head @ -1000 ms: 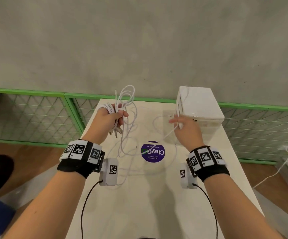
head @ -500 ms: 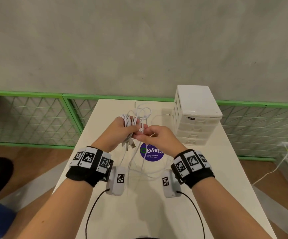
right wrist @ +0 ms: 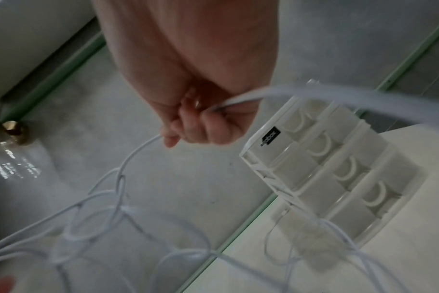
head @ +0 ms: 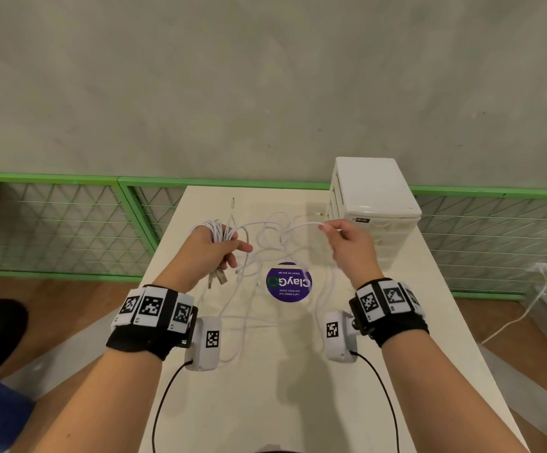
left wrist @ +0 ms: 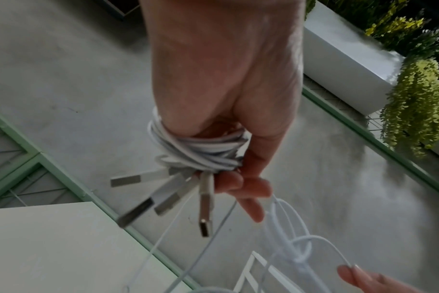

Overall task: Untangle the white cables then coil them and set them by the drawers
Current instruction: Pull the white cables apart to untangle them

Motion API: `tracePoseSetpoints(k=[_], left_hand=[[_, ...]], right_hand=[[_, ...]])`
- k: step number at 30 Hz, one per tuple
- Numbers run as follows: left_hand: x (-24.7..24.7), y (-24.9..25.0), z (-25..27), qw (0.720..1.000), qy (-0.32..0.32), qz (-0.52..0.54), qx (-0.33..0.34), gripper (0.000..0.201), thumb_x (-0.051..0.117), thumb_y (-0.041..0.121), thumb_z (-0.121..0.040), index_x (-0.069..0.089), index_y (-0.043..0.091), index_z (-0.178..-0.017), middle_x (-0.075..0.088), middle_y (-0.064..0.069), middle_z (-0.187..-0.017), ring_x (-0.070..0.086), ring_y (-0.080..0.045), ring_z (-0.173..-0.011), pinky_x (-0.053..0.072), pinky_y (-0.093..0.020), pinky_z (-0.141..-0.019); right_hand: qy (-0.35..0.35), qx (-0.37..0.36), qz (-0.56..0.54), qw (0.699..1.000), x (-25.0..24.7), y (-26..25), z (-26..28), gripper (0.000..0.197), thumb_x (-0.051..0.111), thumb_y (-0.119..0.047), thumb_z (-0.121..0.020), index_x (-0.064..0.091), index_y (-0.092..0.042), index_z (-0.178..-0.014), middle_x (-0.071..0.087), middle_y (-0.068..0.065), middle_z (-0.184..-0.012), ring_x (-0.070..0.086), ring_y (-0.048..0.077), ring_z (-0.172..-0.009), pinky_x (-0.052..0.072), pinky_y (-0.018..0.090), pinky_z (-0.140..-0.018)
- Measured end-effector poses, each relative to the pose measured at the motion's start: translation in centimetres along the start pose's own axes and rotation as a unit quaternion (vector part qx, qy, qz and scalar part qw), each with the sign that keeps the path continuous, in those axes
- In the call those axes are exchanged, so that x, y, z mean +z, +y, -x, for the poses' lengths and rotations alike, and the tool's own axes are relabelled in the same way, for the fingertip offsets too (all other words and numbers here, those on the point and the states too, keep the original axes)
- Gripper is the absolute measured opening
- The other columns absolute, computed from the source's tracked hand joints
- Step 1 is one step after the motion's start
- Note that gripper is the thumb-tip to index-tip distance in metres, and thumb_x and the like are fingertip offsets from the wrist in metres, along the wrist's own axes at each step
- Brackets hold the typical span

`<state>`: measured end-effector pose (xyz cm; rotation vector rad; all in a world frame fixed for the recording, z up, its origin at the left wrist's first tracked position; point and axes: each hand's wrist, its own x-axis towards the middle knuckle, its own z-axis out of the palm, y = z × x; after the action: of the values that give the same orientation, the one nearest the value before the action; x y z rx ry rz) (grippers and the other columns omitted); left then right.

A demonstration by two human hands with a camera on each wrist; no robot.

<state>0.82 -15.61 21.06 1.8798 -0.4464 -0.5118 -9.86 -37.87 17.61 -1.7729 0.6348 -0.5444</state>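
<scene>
- The table (head: pixel 298 403) is the largest thing here; the loose part of the white cables (head: pixel 265 243) lies on it in crossing loops, between the 2 hands and around the purple sticker (head: pixel 288 282).
- The drawers (head: pixel 376 204) stand at the far right of the table, a white unit with 4 fronts in the right wrist view, all pushed in. What is inside them I cannot tell. No coil lies beside them yet; only 1 thin cable end lies near their left side.
- Change: half a second ago the 2 hands were together at the bundle. Now the right hand (head: pixel 350 246) has moved away to the right, near the drawers, and a strand is stretched from hand to hand.
- My judgement: the person pulls out slack for 1 more turn, so coiling is going on, but the loops on the table are still knotted in places and can catch.
- The left hand (head: pixel 213 253) has several turns of cable wound round its fingers (left wrist: pixel 248 188), which are curled on the bundle, with the forefinger more straight. About 5 USB plugs (left wrist: pixel 206 208) hang under it.
- The right hand pinches 1 strand between thumb and fingertips; the other fingers are curled in.
</scene>
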Motion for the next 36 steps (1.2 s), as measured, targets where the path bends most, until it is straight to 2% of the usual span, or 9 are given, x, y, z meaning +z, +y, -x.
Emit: tracePoseSetpoints(k=[3, 7, 13, 19, 24, 27, 29, 33, 36], left_hand=[[-0.7, -0.3, -0.2, 0.999, 0.032, 0.001, -0.002, 0.020, 0.047, 0.002, -0.095, 0.054, 0.011, -0.080, 0.075, -0.006, -0.085, 0.047, -0.009, -0.044, 0.036, -0.023, -0.043], [-1.2, 0.2, -0.4, 0.999, 0.045, -0.010, 0.010, 0.040, 0.048, 0.008, -0.097, 0.067, 0.023, -0.066, 0.070, -0.025, -0.092, 0.045, -0.017, -0.050, 0.032, -0.028, -0.049], [-0.1, 2.5, 0.0, 0.999, -0.022, -0.025, 0.033, 0.019, 0.048, 0.003, -0.094, 0.055, 0.010, -0.078, 0.074, -0.010, -0.088, 0.045, -0.012, -0.047, 0.034, -0.022, -0.041], [0.3, 4.8, -0.4, 0.995, -0.039, -0.047, 0.077, 0.023, 0.048, 0.007, -0.095, 0.061, 0.013, -0.078, 0.073, -0.014, -0.095, 0.049, -0.012, -0.051, 0.035, -0.025, -0.046], [0.8, 6.7, -0.6, 0.992, -0.068, -0.043, 0.098, 0.019, 0.047, 0.006, -0.096, 0.060, 0.009, -0.084, 0.074, -0.007, -0.100, 0.048, -0.011, -0.049, 0.035, -0.024, -0.043], [0.6, 7.5, -0.6, 0.991, -0.072, -0.045, 0.107, 0.014, 0.045, 0.005, -0.096, 0.057, 0.006, -0.087, 0.074, -0.003, -0.099, 0.048, -0.011, -0.049, 0.034, -0.023, -0.043], [0.3, 8.0, -0.4, 0.990, -0.071, -0.046, 0.115, 0.014, 0.045, 0.002, -0.094, 0.055, 0.007, -0.088, 0.074, -0.003, -0.098, 0.047, -0.012, -0.048, 0.034, -0.023, -0.044], [-0.3, 8.9, 0.1, 0.988, -0.069, -0.039, 0.133, 0.014, 0.043, -0.002, -0.091, 0.053, 0.006, -0.087, 0.075, -0.006, -0.097, 0.046, -0.013, -0.046, 0.034, -0.026, -0.047], [-0.7, 9.4, 0.4, 0.988, -0.058, -0.026, 0.143, 0.020, 0.042, -0.005, -0.089, 0.054, 0.009, -0.081, 0.074, -0.010, -0.097, 0.045, -0.014, -0.047, 0.036, -0.025, -0.044]], right_hand=[[0.072, -0.010, 0.022, 0.997, -1.6, 0.8, -0.8, 0.018, 0.060, -0.026, -0.090, 0.071, -0.014, -0.099, 0.067, -0.003, -0.084, 0.057, 0.011, -0.077, 0.044, 0.025, -0.077], [0.090, -0.008, 0.086, 0.992, -2.8, 1.5, -1.1, 0.017, 0.061, -0.031, -0.089, 0.072, -0.021, -0.097, 0.065, -0.004, -0.080, 0.056, 0.014, -0.076, 0.041, 0.026, -0.073], [0.112, 0.007, 0.132, 0.985, -2.5, 1.6, -1.3, 0.023, 0.054, -0.027, -0.093, 0.069, -0.016, -0.108, 0.062, -0.005, -0.088, 0.053, 0.012, -0.082, 0.035, 0.021, -0.072], [0.134, -0.044, 0.190, 0.972, -1.8, 1.2, -1.3, 0.015, 0.060, -0.028, -0.088, 0.072, -0.020, -0.093, 0.060, 0.005, -0.085, 0.057, 0.023, -0.086, 0.048, 0.035, -0.078], [0.043, 0.002, 0.090, 0.995, -0.3, 0.0, -0.6, 0.011, 0.051, -0.021, -0.092, 0.062, -0.018, -0.093, 0.069, 0.003, -0.070, 0.067, 0.020, -0.065, 0.056, 0.037, -0.069], [0.025, 0.009, 0.030, 0.999, 0.6, 0.2, -0.1, 0.004, 0.051, -0.019, -0.090, 0.051, -0.022, -0.088, 0.070, 0.003, -0.081, 0.067, 0.022, -0.080, 0.055, 0.041, -0.075], [0.006, -0.014, 0.064, 0.998, 0.9, 0.2, 0.1, 0.005, 0.053, -0.021, -0.091, 0.052, -0.019, -0.095, 0.067, 0.000, -0.093, 0.063, 0.022, -0.093, 0.050, 0.032, -0.079], [-0.138, -0.023, 0.231, 0.963, 1.6, 0.5, -0.4, 0.046, 0.049, -0.022, -0.096, 0.038, -0.015, -0.141, 0.045, 0.002, -0.143, 0.042, 0.022, -0.132, 0.032, 0.028, -0.104], [-0.215, -0.020, 0.289, 0.932, 2.4, 0.5, -0.7, 0.061, 0.049, -0.024, -0.096, 0.020, -0.024, -0.149, 0.034, 0.001, -0.150, 0.032, 0.021, -0.138, 0.028, 0.032, -0.111]])
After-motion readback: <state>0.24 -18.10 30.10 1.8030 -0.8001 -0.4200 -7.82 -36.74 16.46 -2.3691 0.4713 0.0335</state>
